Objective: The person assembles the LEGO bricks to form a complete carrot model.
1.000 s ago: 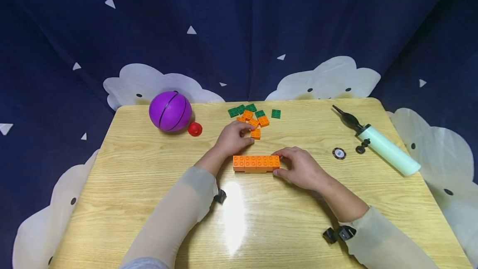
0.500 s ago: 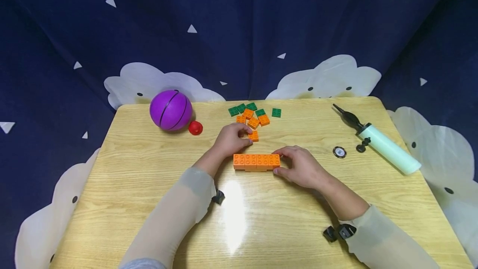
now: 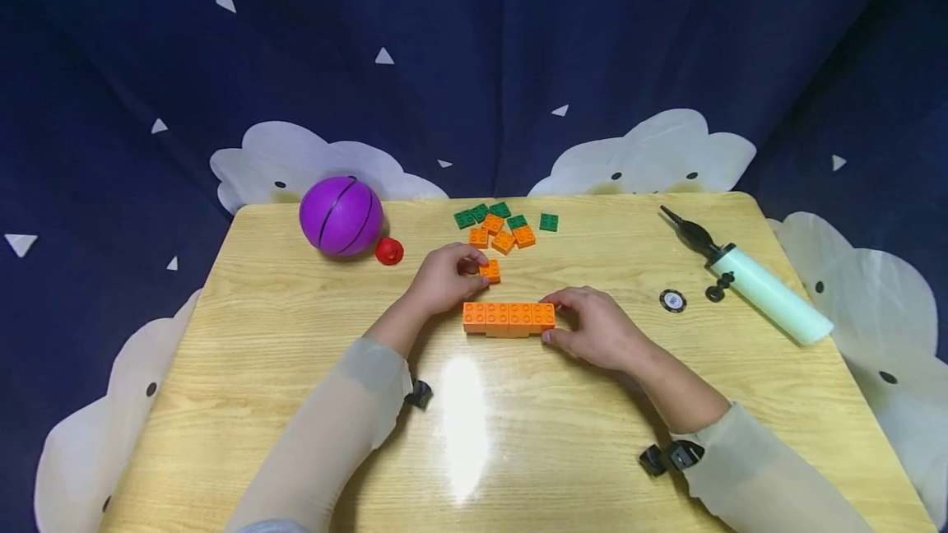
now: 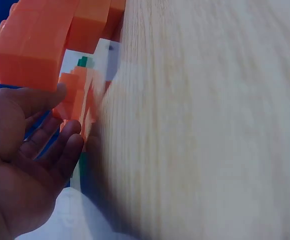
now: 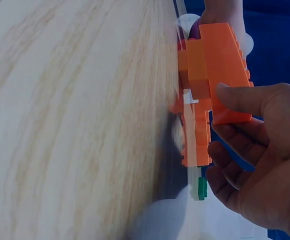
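Note:
A row of joined orange toy building bricks (image 3: 508, 317) stands mid-table, wider on top than at its base. Its right end is held between the thumb and fingers of my right hand (image 3: 596, 329); in the right wrist view the thumb (image 5: 245, 99) lies along the row's near face. Behind the row's left end, my left hand (image 3: 443, 280) pinches a single orange brick (image 3: 491, 271) low at the table. The left wrist view shows the thumb and curled fingers at that brick, partly covering it, with the row's end (image 4: 30, 55) close above.
Loose orange bricks (image 3: 503, 243) and green bricks (image 3: 464, 219) lie near the back edge. A purple ball (image 3: 341, 216) and a small red hat-shaped piece (image 3: 388, 251) are at back left. To the right are a round chip (image 3: 672, 300), a small black piece (image 3: 716, 292) and a mint hand pump (image 3: 770, 296).
My left hand has drawn the single orange brick leftward and slightly nearer, away from the loose pile. My right hand and the joined row stay in place.

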### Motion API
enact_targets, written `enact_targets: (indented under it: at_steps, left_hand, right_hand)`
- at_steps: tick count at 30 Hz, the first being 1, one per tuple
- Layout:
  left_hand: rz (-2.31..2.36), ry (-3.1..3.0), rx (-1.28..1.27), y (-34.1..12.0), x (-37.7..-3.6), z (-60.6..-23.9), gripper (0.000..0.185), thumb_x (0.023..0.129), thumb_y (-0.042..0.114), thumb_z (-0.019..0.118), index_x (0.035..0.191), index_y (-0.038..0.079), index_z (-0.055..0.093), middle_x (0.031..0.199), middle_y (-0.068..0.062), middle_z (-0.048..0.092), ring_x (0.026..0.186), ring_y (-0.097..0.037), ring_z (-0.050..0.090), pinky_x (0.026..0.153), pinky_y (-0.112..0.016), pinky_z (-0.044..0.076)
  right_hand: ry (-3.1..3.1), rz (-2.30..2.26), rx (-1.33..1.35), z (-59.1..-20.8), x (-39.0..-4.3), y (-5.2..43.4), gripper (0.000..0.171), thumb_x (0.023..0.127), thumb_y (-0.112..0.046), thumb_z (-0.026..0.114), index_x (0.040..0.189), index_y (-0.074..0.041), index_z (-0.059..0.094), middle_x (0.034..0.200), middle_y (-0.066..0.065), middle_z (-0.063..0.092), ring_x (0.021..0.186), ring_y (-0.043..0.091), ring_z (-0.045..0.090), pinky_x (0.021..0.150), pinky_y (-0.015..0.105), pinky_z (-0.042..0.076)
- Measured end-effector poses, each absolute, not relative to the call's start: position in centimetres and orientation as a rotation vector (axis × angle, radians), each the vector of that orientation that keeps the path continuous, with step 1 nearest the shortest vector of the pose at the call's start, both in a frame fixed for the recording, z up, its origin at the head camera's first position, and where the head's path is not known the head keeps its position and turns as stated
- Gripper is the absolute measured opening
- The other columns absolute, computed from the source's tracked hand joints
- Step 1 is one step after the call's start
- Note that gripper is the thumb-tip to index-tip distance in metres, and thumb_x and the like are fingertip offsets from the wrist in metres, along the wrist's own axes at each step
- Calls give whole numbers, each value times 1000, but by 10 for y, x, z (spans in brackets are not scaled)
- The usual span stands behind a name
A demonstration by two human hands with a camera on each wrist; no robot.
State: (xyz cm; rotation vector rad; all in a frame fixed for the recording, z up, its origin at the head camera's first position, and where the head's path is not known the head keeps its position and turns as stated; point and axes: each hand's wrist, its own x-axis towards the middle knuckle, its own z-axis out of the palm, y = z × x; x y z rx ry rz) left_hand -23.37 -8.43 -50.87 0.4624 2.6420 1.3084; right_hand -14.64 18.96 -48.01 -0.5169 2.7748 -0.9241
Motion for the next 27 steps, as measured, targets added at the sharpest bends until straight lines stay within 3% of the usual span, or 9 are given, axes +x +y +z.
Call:
enact_targets:
  at_steps: [8,27]
  left_hand:
    - [1387,2633,450,-97,-223,-501,22,88,13,81,109,15,74,109,1,68,94,-20,64,87,-35,55]
    - [1543,2582,515,-117,-186,-481,27,88,11,82,114,16,74,117,2,69,104,-19,68,96,-35,57]
  right_hand:
    - [2783,-926,-523,-481,-145,190,46,87,-24,85,128,-12,71,129,8,70,121,32,62,104,54,47]
    - [2777,-928,-510,-480,-145,188,46,86,-24,85,128,-11,71,129,9,70,123,33,61,106,55,47]
